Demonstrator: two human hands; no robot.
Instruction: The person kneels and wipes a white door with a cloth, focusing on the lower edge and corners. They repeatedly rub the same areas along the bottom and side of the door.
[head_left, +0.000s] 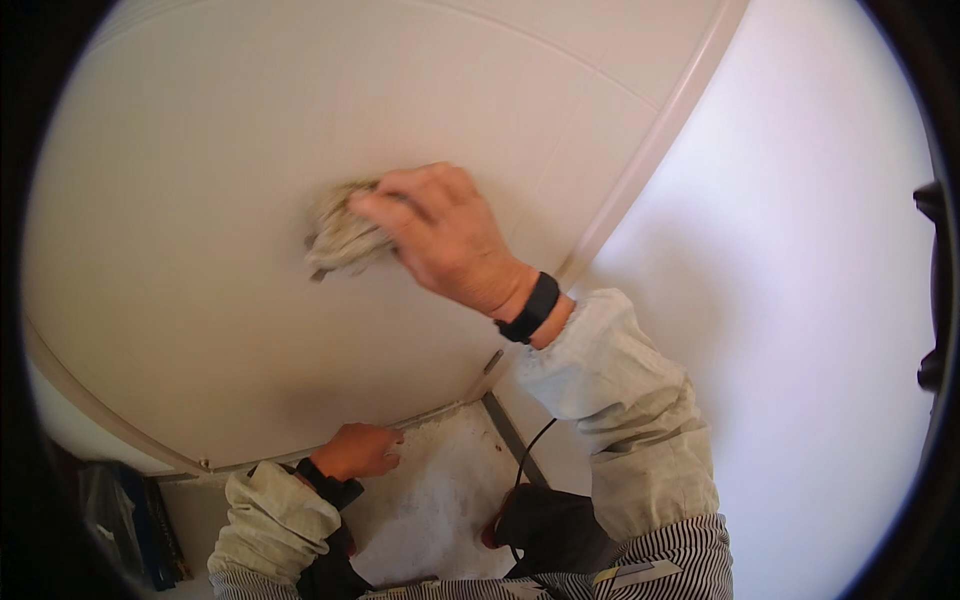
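My right hand (450, 232) grips a crumpled, off-white cloth rag (341, 236) against a cream door-like panel (202, 225). The fingers are slightly blurred and cover part of the rag. Lower down, near the foot of the panel, hangs my left hand (361, 451) with loosely bent fingers and nothing visible in it. Both wrists carry black bands, and pale sleeve covers (637, 420) reach up over striped sleeves.
A raised pinkish frame edge (637, 165) separates the panel from a white wall (795, 262) on the right. Below is a worn pale floor (427, 502). A black cord (531, 450) hangs by my leg. Dark items with clear plastic (112, 510) stand at lower left.
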